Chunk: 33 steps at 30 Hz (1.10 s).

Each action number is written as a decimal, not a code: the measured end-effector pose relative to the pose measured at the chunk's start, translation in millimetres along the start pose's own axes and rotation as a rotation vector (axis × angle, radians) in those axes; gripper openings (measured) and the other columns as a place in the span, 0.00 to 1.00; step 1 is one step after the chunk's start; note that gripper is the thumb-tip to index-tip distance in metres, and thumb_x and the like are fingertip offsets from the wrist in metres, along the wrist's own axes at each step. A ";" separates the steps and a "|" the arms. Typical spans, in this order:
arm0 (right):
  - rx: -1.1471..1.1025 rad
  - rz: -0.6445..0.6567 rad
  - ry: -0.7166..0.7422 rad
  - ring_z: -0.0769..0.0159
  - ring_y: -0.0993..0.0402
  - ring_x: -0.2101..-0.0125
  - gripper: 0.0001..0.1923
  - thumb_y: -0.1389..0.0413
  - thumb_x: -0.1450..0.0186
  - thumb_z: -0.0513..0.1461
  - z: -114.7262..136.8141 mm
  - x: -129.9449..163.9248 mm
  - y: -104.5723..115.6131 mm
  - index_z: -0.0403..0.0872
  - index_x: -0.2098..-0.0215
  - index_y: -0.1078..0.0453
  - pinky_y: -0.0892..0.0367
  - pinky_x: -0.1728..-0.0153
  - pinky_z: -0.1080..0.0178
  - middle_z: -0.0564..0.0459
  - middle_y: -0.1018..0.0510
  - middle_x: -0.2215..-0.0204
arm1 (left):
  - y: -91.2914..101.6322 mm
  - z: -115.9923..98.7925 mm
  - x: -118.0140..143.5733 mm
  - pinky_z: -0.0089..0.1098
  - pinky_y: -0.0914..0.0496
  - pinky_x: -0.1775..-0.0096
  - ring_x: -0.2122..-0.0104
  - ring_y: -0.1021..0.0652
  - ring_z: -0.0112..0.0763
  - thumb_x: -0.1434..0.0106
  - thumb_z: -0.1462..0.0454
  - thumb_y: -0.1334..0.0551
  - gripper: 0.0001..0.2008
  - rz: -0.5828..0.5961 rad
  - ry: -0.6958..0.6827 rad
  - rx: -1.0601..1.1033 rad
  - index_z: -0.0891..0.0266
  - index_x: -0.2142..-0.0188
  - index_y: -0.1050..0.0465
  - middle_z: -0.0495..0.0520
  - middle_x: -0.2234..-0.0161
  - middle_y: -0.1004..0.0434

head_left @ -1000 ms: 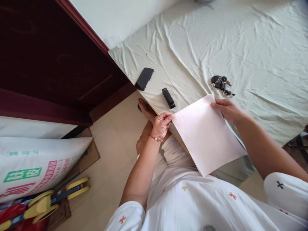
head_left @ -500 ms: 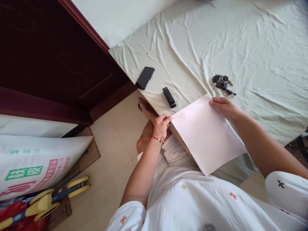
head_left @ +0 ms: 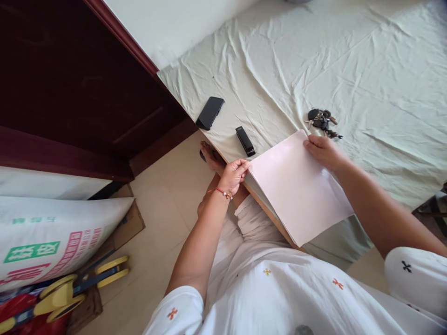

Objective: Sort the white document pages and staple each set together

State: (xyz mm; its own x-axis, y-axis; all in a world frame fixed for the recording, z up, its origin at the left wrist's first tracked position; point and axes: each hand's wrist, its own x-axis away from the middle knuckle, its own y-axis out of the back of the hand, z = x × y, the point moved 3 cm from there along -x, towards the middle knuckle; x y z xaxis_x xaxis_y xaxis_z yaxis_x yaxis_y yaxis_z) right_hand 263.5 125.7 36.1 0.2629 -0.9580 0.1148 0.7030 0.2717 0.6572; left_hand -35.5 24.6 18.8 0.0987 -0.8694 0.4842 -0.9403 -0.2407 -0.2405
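White sheets of paper, apparently a thin stack, lie over the front edge of the cloth-covered table. My left hand pinches their left corner between thumb and fingers. At the far right corner my right hand grips the paper, thumb on top and the other fingers partly hidden. Just beyond the paper lies a black stapler, touched by neither hand. A bunch of keys rests on the cloth beyond my right hand.
A black phone lies near the left edge of the table, on the wrinkled pale green cloth. To the left are a dark red door, a printed white sack and a yellow-and-blue wheeled object on the floor.
Both hands have shifted the paper slightly away from my body, further onto the table. The grip at both corners is kept. Stapler, phone and keys stay in place.
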 end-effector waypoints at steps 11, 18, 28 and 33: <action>-0.015 -0.168 0.069 0.66 0.45 0.73 0.19 0.50 0.27 0.46 1.0 19.7 -4.9 0.50 0.73 0.49 0.49 0.69 0.59 0.55 0.43 0.77 | -9.4 15.7 8.2 0.21 0.50 0.81 0.84 0.36 0.14 0.33 0.57 0.30 0.14 -0.095 -0.126 -0.016 0.63 0.65 0.29 0.44 0.72 0.30; -0.048 -0.127 0.095 0.65 0.45 0.74 0.20 0.48 0.27 0.49 4.5 24.2 -5.3 0.51 0.71 0.49 0.49 0.70 0.58 0.55 0.42 0.76 | -23.3 14.5 14.3 0.20 0.45 0.80 0.83 0.38 0.14 0.27 0.71 0.41 0.10 -0.112 -0.118 -0.081 0.63 0.67 0.32 0.41 0.75 0.38; -0.220 -0.108 0.076 0.66 0.46 0.74 0.24 0.45 0.28 0.56 -3.3 23.3 -12.1 0.50 0.71 0.45 0.51 0.74 0.60 0.55 0.41 0.76 | -21.1 22.8 12.7 0.22 0.44 0.81 0.82 0.39 0.16 0.28 0.61 0.35 0.16 -0.161 -0.232 -0.081 0.60 0.71 0.36 0.41 0.76 0.43; -0.251 -0.117 -0.004 0.69 0.48 0.76 0.23 0.44 0.28 0.53 -0.9 24.1 -9.7 0.50 0.72 0.45 0.52 0.75 0.61 0.57 0.43 0.76 | -20.3 19.4 12.5 0.21 0.46 0.82 0.83 0.40 0.15 0.32 0.59 0.31 0.19 -0.137 -0.226 -0.032 0.61 0.73 0.37 0.40 0.77 0.43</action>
State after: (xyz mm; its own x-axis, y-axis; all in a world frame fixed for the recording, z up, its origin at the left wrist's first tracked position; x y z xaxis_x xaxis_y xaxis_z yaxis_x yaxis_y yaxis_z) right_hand 263.6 100.1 31.9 0.1679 -0.9844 0.0525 0.8703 0.1731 0.4610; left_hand -8.8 10.2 13.5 0.2924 -0.9048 0.3095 -0.9228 -0.3519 -0.1568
